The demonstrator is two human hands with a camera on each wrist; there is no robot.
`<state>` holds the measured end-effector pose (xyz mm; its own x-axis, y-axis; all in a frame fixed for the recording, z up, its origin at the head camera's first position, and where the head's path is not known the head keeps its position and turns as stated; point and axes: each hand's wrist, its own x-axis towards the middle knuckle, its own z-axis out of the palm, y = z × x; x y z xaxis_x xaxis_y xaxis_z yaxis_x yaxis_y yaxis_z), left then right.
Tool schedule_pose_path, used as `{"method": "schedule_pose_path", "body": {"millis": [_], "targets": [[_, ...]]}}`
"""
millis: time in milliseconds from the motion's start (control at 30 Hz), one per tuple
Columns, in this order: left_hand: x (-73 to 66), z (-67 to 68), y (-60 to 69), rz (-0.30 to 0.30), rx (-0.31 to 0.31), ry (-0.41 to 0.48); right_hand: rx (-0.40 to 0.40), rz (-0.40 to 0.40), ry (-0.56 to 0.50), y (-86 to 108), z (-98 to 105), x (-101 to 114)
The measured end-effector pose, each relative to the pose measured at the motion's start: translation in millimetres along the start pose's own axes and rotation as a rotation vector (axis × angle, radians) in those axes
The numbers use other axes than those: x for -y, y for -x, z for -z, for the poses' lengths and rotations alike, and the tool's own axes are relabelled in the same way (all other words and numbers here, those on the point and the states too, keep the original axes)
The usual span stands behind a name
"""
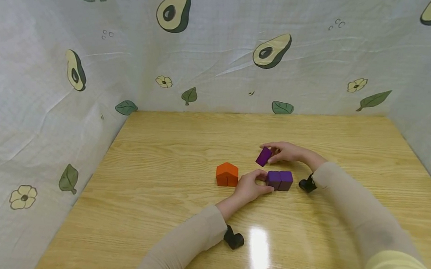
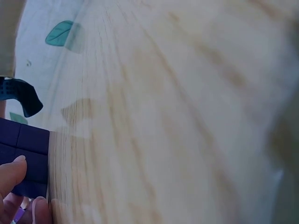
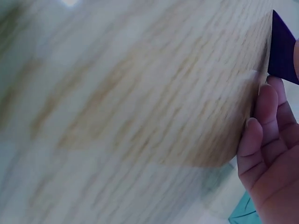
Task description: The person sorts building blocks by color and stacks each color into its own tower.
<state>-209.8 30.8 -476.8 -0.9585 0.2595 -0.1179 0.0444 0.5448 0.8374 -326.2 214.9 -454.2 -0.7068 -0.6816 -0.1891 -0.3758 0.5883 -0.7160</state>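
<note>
Two purple blocks (image 1: 285, 181) stand side by side on the table. My left hand (image 1: 248, 187) grips the left one, thumb along its front and fingers around the far side. Up close in the left wrist view, the thumb lies against the dark purple faces of the blocks (image 2: 32, 161). Slightly behind the pair, my right hand (image 1: 287, 152) pinches a smaller-looking magenta-purple block (image 1: 263, 157), which is tilted. Part of a purple block (image 3: 282, 51) also shows at the right wrist view's edge, above curled fingers. An orange block shape with a peaked top (image 1: 227, 175) sits left of my left hand.
The wooden table (image 1: 144, 197) extends on all sides of the blocks. A pale cloth (image 1: 215, 63) printed with avocados and leaves hangs behind it and at its sides. Black wrist camera mounts (image 1: 233, 238) jut from under both sleeves.
</note>
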Motion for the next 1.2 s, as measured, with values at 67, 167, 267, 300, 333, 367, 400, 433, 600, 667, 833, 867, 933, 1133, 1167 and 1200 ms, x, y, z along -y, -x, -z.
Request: {"method": "schedule_pose_path", "body": {"millis": [67, 167, 267, 300, 333, 367, 400, 433, 600, 667, 833, 867, 933, 1133, 1167, 1200], "targets": [[0.2, 0.0, 0.0, 0.003, -0.001, 0.001, 0.001, 0.003, -0.006, -0.8, 0, 0], [0.7, 0.0, 0.0, 0.002, 0.000, 0.005, -0.004, 0.003, -0.017, -0.9, 0, 0], [0.7, -0.2, 0.2, -0.003, -0.001, 0.007, -0.010, 0.001, -0.034, 0.1, -1, 0], [0.7, -0.3, 0.4, -0.005, -0.001, 0.007, -0.011, -0.001, -0.040, 0.6, -1, -1], [0.6, -0.3, 0.5, -0.004, -0.002, 0.006, -0.011, 0.001, -0.047, 1.0, -1, -2], [0.5, -0.4, 0.6, -0.003, -0.002, 0.004, -0.012, -0.001, -0.050, 1.6, -1, -2], [0.4, -0.4, 0.8, -0.002, -0.003, 0.002, -0.015, -0.007, -0.055, 2.4, -1, -3], [0.3, -0.4, 1.0, -0.002, -0.003, 0.002, -0.020, -0.013, -0.059, 3.4, -1, -3], [-0.8, -0.2, 1.7, 0.002, -0.006, 0.008, -0.046, -0.040, -0.079, 9.9, 1, -5], [-1.4, 0.0, 1.8, 0.007, -0.008, 0.010, -0.057, -0.055, -0.103, 13.6, 3, -5], [-2.7, 0.3, 1.5, 0.019, -0.006, 0.014, -0.123, -0.093, -0.165, 26.1, 7, -7], [-2.8, 0.2, 1.5, 0.022, -0.005, 0.016, -0.140, -0.096, -0.168, 28.9, 8, -7], [-2.9, 0.0, 1.3, 0.028, -0.006, 0.016, -0.172, -0.106, -0.170, 34.3, 9, -8], [-2.0, -0.8, 1.5, 0.039, -0.010, 0.011, -0.219, -0.141, -0.158, 47.8, 12, -9], [-2.0, -0.9, 1.7, 0.039, -0.009, 0.013, -0.221, -0.140, -0.158, 49.8, 12, -9], [-2.0, -0.8, 1.9, 0.038, -0.009, 0.014, -0.224, -0.142, -0.161, 51.6, 12, -9]]}}
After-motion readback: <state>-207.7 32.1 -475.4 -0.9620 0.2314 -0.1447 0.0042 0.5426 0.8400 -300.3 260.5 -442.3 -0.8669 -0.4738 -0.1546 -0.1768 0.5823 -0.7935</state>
